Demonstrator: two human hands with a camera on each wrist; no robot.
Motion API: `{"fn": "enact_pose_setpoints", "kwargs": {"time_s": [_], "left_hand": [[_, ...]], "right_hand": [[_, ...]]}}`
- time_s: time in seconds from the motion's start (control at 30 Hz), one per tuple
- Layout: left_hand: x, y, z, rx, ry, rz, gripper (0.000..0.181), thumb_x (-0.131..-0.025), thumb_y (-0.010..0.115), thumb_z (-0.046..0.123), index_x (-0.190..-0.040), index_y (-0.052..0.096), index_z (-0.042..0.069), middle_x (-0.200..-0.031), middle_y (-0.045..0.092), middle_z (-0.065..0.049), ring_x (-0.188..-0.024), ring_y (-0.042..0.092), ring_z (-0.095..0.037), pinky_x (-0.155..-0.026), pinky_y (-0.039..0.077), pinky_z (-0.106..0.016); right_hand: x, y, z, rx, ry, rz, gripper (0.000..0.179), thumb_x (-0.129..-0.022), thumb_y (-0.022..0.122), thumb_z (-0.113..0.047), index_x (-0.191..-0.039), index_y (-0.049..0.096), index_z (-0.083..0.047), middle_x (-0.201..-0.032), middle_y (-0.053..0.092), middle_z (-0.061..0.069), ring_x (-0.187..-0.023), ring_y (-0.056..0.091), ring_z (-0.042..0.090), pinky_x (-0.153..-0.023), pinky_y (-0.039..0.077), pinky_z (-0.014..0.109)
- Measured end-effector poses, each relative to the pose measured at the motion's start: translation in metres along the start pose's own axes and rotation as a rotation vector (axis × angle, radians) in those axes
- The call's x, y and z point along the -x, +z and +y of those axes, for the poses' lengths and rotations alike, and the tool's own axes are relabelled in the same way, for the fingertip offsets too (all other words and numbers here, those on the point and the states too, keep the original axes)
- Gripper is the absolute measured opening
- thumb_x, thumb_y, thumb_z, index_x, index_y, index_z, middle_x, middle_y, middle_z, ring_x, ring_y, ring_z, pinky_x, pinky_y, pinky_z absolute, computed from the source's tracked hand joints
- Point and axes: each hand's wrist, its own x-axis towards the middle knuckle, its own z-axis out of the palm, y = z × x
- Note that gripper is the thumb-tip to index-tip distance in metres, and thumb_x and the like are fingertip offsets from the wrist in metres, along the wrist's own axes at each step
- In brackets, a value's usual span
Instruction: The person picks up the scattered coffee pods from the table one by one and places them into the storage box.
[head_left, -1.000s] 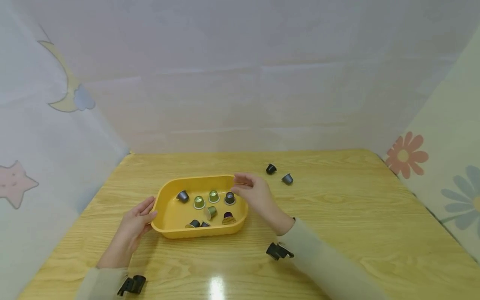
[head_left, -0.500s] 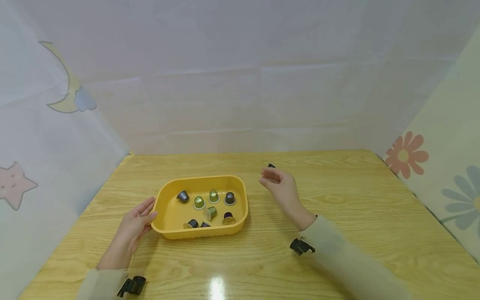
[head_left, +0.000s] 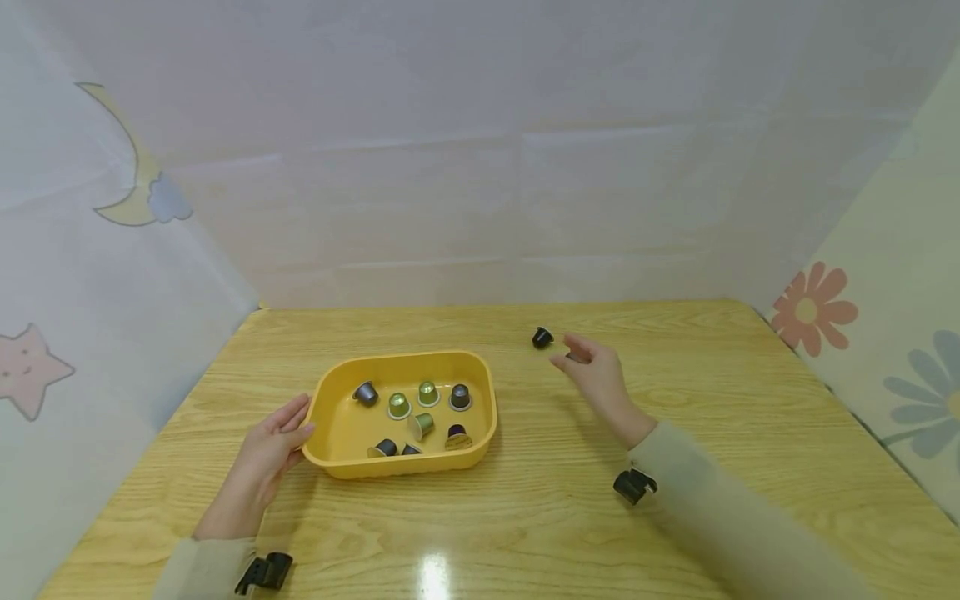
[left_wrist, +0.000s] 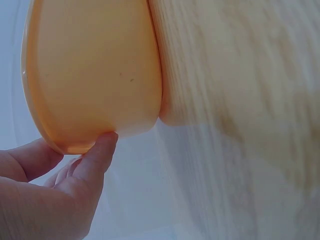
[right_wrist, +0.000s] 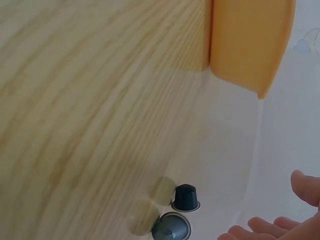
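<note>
My left hand (head_left: 264, 450) pinches the left end of a yellow plastic tray (head_left: 405, 468), thumb on one side of the rim and fingers on the other. Several coffee capsules lie inside it, among them a green capsule (head_left: 399, 405) and a purple capsule (head_left: 456, 433). To the right of the tray, my right hand (head_left: 603, 387) hovers over a grey coffee capsule (right_wrist: 172, 227), thumb and fingers spread apart and holding nothing. The head view shows that capsule mostly hidden behind the fingers. Just left of them a black coffee capsule (head_left: 542, 337) lies on the table.
A wooden table (head_left: 720, 400) carries everything. Its far edge meets a pale cloth backdrop (head_left: 480, 208), and printed side panels rise on the left and right.
My right hand has moved from the tray's right end rightward to the grey capsule, passing in front of the black one. The left hand and tray have stayed put.
</note>
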Motion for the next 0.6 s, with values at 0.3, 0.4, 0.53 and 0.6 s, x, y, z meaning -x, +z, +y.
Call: {"fn": "enact_pose_setpoints", "kwargs": {"time_s": [0.3,0.4,0.53,0.6], "left_hand": [[0.001,0.0,0.0,0.01,-0.003,-0.001,0.064,-0.107,0.042,0.004,-0.162,0.008,0.006,-0.167,0.01,-0.013,-0.151,0.021,-0.032,-0.084,0.051,-0.014],[0.001,0.0,0.001,0.011,-0.003,-0.003,0.064,-0.107,0.042,0.004,-0.162,0.007,0.006,-0.167,0.01,-0.013,-0.151,0.021,-0.032,-0.084,0.05,-0.013],[0.001,0.0,0.001,0.007,-0.001,-0.005,0.064,-0.107,0.042,0.004,-0.162,0.007,0.006,-0.167,0.01,-0.013,-0.151,0.021,-0.033,-0.085,0.05,-0.014],[0.001,0.0,0.0,0.004,0.001,-0.006,0.064,-0.107,0.042,0.004,-0.162,0.007,0.006,-0.167,0.01,-0.013,-0.151,0.022,-0.033,-0.085,0.05,-0.014]], "right_hand": [[-0.014,-0.014,0.011,0.085,0.038,-0.052,0.068,-0.101,0.061,-0.01,-0.157,0.025,0.005,-0.162,0.025,0.024,-0.151,0.021,0.038,-0.119,0.028,0.049],[-0.019,-0.017,0.015,0.131,0.033,-0.073,0.07,-0.101,0.061,-0.01,-0.157,0.023,0.005,-0.162,0.023,0.025,-0.151,0.019,0.04,-0.119,0.027,0.051],[-0.028,-0.023,0.023,0.199,0.023,-0.138,0.074,-0.1,0.063,-0.01,-0.158,0.019,0.005,-0.162,0.019,0.027,-0.15,0.016,0.045,-0.119,0.025,0.054],[-0.033,-0.026,0.027,0.243,0.014,-0.173,0.076,-0.099,0.064,-0.01,-0.158,0.018,0.005,-0.162,0.017,0.028,-0.15,0.015,0.047,-0.118,0.024,0.056]]}}
